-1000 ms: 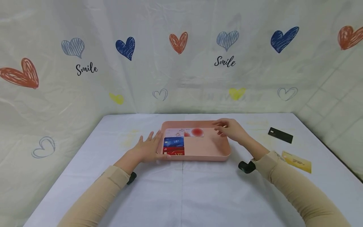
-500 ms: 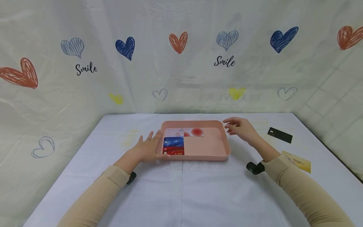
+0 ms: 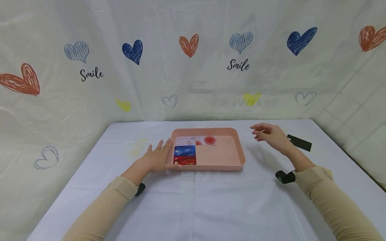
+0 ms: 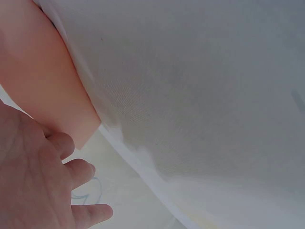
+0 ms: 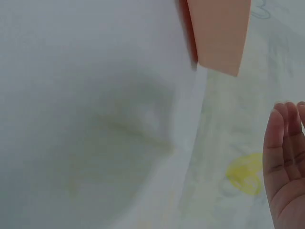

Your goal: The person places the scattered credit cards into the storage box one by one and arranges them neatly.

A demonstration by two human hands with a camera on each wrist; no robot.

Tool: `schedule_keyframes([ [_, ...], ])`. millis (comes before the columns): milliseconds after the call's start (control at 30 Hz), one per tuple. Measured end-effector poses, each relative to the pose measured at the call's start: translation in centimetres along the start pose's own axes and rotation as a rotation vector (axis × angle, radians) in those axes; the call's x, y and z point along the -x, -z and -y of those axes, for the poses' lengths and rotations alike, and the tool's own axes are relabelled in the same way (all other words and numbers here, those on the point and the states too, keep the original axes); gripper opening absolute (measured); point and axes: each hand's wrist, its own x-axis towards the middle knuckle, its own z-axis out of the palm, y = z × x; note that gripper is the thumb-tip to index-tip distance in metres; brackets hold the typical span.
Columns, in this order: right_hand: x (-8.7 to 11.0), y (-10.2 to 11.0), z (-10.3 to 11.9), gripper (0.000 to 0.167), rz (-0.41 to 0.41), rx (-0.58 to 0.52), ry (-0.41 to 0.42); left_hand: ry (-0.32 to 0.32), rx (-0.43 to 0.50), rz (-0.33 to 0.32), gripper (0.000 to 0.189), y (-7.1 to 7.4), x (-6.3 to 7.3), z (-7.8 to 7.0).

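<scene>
Four cards (image 3: 185,150) show only in the head view; the wrist views catch just the plain wall of the pink, round-cornered tray (image 3: 220,154) that holds them at its left and far side, on the bench (image 3: 217,201). The left hand (image 3: 157,158) lies spread at the tray's left wall; the right hand (image 3: 272,137), fingers loosely bent, holds nothing, between tray and black card (image 3: 301,143).

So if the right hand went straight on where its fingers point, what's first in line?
Likely the pink tray, near its far right corner in the head view. The right hand looks raised above the table, so it might pass over; height is hard to judge.
</scene>
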Motion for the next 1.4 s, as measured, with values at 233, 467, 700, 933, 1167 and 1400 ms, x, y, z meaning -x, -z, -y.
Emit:
schedule_keyframes([
  [233, 0.6, 1.8, -1.9, 0.031, -0.065, 0.085, 0.054, -0.002, 0.006, -0.001, 0.117, -0.1, -0.1, 0.0],
  [467, 1.5, 3.4, -3.0, 0.029, -0.132, 0.132, 0.055, -0.003, 0.01, 0.002, 0.118, -0.2, -0.2, 0.0],
  [700, 2.1, 4.9, -4.2, 0.033, -0.166, 0.165, -0.011, 0.0, -0.001, 0.003, 0.117, -0.3, -0.2, 0.0],
  [933, 2.7, 6.5, -5.8, 0.034, -0.186, 0.112, -0.048, -0.002, -0.005, 0.007, 0.114, -0.3, -0.3, 0.0],
  [1167, 3.6, 8.2, -7.5, 0.038, -0.182, 0.172, -0.11, -0.008, -0.014, 0.005, 0.112, -0.3, -0.4, -0.1],
  [1400, 3.8, 9.5, -8.7, 0.045, -0.1, 0.143, -0.19, -0.012, -0.015, -0.003, 0.114, -0.2, -0.4, -0.2],
])
